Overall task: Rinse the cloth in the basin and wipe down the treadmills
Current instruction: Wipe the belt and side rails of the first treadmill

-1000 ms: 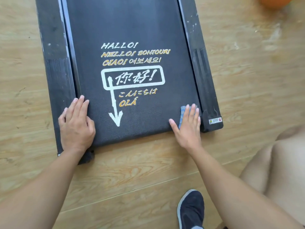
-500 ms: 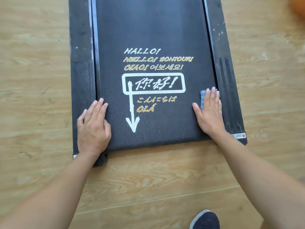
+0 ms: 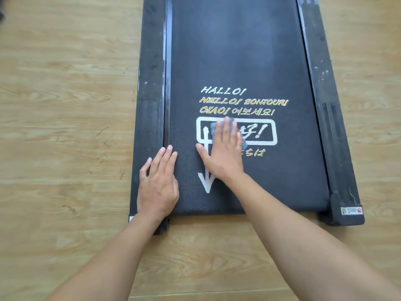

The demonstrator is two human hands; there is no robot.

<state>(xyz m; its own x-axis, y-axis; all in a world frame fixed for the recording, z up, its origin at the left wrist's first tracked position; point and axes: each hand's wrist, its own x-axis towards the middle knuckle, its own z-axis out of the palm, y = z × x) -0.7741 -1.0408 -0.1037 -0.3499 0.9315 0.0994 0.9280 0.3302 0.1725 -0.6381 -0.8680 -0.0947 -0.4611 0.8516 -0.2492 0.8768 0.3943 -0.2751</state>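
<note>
Your right hand point(image 3: 223, 155) has slid across the belt point(image 3: 238, 51) from its right edge to the white box point(image 3: 258, 133) near the middle, and the blue cloth point(image 3: 214, 130) has come along under it. Your left hand point(image 3: 159, 183) has stayed in its place at the left edge. You press the right hand flat on the cloth, fingers straight and close together, so only small blue bits peek out by the fingertips and at the right side of the hand. The cloth lies on the belt of the black treadmill point(image 3: 338, 170), over the left part of the white box and the top of the white arrow point(image 3: 207, 183). Your left hand lies flat too, fingers straight, holding nothing, half on the belt and half on the left rail point(image 3: 149, 118). The two hands are near each other but do not touch. The treadmill sits on a wooden floor point(image 3: 65, 105).
</note>
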